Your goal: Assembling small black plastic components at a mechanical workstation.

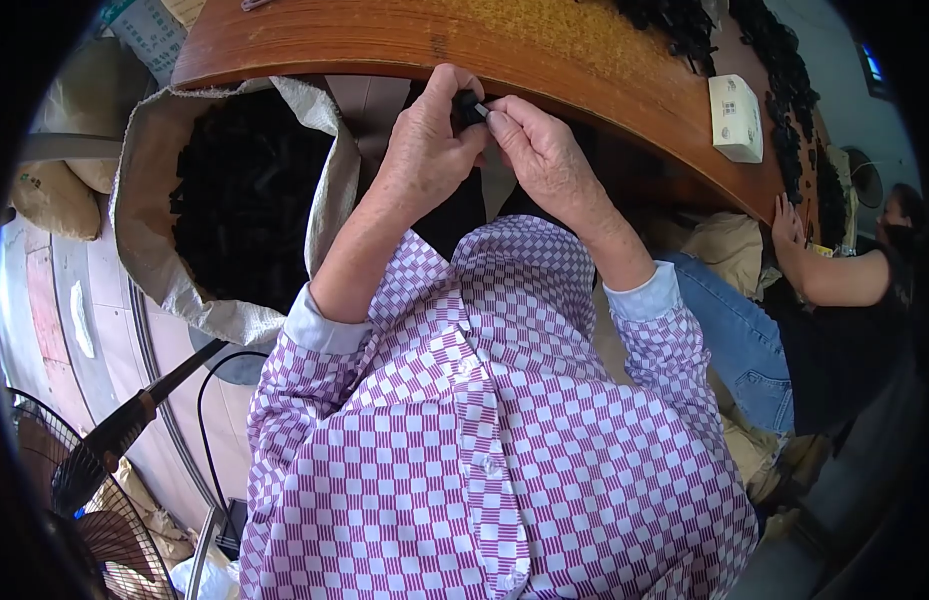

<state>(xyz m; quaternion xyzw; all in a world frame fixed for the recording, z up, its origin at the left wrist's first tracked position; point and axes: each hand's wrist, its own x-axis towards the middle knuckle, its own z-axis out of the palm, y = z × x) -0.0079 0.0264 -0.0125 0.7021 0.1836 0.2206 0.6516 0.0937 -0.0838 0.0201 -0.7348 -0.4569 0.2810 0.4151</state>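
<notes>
Just in front of the table's near edge, my left hand [424,155] pinches a small black part [467,108] between thumb and fingers. My right hand [544,155] meets it from the other side, thumb and fingers pressed together at the part. A small light-grey tip shows by the right thumb; what it belongs to is hidden by the fingers. To the left of my left hand stands a white woven sack [144,235], its mouth rolled wide, holding many black pieces [249,190].
The wooden table [384,35] bears heaps of black parts [779,75] and a white tissue box [736,118]. At the right, a co-worker [844,290] rests a hand at the table edge. A fan [84,500] stands at the lower left, near a cable [202,420].
</notes>
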